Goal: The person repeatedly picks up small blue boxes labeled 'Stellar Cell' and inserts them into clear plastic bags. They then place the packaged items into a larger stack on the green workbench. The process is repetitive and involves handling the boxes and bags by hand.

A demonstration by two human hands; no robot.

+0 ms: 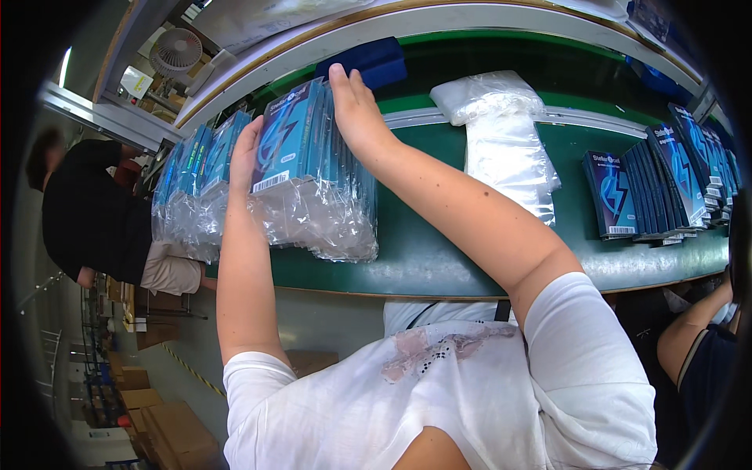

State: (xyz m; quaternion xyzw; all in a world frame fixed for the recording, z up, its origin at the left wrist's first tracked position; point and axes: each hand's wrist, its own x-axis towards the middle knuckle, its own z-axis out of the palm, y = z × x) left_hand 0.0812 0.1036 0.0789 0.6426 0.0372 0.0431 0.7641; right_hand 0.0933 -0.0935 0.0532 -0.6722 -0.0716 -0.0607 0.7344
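Observation:
A row of blue boxes (283,141) in clear plastic bags stands upright on the left of the green table. My left hand (246,153) lies flat against the left side of one group of these boxes, its fingers straight. Against the right end of the row rests my right hand (360,113), with its fingers stretched out and pointing away from me. The group of bagged boxes is between my two palms. Loose bag ends (329,223) spread crumpled toward the table's near edge. More bagged boxes (188,160) stand left of my left hand.
A pile of clear plastic bags (501,133) lies mid-table. Several rows of blue boxes (638,188) stand at the right. A dark blue bin (360,63) sits behind my hands. One person (94,207) is at the left; another person's arm (689,329) shows at the right.

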